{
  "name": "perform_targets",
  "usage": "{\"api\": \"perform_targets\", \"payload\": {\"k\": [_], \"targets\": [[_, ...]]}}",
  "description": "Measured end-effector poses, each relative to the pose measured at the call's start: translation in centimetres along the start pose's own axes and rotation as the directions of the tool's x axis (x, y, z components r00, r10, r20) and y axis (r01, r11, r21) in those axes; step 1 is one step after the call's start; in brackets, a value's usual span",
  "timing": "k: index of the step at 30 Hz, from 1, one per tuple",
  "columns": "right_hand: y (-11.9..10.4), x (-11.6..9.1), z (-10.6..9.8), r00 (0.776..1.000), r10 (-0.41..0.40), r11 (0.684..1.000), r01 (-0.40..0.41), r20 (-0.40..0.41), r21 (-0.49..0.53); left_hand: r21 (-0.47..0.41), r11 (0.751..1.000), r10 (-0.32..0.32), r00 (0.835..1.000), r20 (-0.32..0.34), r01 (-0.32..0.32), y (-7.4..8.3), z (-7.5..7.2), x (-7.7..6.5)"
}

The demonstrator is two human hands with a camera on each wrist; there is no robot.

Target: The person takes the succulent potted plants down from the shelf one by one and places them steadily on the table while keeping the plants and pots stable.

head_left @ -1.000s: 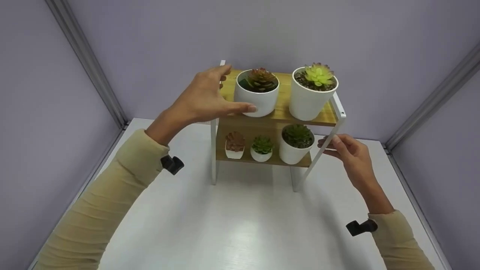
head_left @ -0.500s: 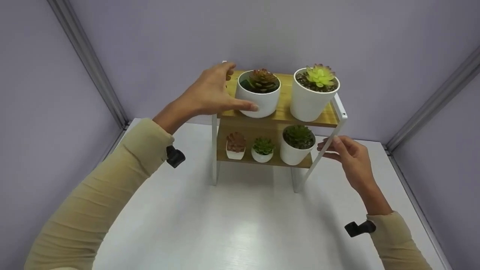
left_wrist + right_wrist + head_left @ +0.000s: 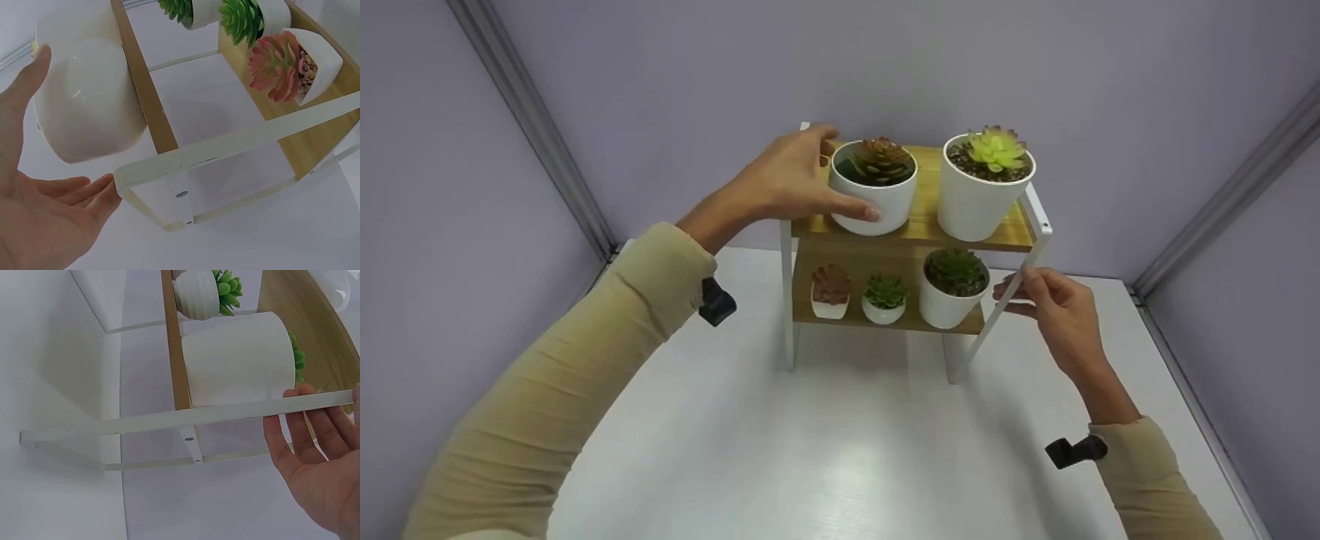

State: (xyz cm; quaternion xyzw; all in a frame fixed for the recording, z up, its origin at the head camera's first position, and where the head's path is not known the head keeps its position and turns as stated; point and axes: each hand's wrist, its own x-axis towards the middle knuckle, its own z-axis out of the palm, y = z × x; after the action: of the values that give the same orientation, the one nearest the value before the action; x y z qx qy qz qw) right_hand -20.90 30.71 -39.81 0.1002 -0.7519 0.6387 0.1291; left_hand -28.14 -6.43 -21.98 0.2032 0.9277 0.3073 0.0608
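A two-tier wooden plant shelf (image 3: 922,238) with white metal legs stands against the back wall. On its upper board, a reddish-brown succulent sits in a round white pot (image 3: 877,214), and a yellow-green one fills a taller white pot (image 3: 979,202). My left hand (image 3: 789,180) spreads around the left side of the round pot, thumb across its front. In the left wrist view, the other fingers (image 3: 93,197) reach the shelf frame's corner, apart from the pot. My right hand (image 3: 1066,319) holds the shelf's right leg (image 3: 236,412), thumb and fingers around the bar.
The lower board carries a red succulent (image 3: 830,291), a small green succulent (image 3: 884,291) and a larger potted green one (image 3: 952,300). A white surface (image 3: 810,450) lies under the shelf. Grey walls with metal corner posts (image 3: 529,120) enclose it.
My left hand has moved slightly rightward, closer around the round pot. My right hand stays at the shelf leg. The pots keep their places.
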Motion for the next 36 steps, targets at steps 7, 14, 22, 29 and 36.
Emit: {"api": "perform_targets", "payload": {"k": [7,14,22,29,36], "targets": [[0.1,0.1,0.2,1.0,0.014,1.0,-0.014,-0.006,-0.009,0.007,1.0,0.019,1.0,-0.008,-0.019,0.0,0.6,0.4],[0.1,0.0,0.3,1.0,0.029,1.0,-0.029,-0.005,0.002,-0.002,1.0,0.025,1.0,-0.012,-0.025,-0.1,1.0,0.8],[0.1,-0.1,0.2,1.0,0.027,1.0,-0.027,-0.012,-0.003,-0.053,0.998,0.018,1.0,0.013,-0.017,0.1,1.2,1.1],[0.0,0.0,0.0,1.0,0.027,1.0,-0.027,-0.012,-0.014,-0.057,0.998,0.012,1.0,0.014,-0.011,0.4,1.7,1.3],[0.0,-0.1,-0.1,1.0,0.025,1.0,-0.025,-0.012,0.007,-0.067,0.997,0.025,1.0,0.009,-0.025,0.5,1.9,1.4]]}}
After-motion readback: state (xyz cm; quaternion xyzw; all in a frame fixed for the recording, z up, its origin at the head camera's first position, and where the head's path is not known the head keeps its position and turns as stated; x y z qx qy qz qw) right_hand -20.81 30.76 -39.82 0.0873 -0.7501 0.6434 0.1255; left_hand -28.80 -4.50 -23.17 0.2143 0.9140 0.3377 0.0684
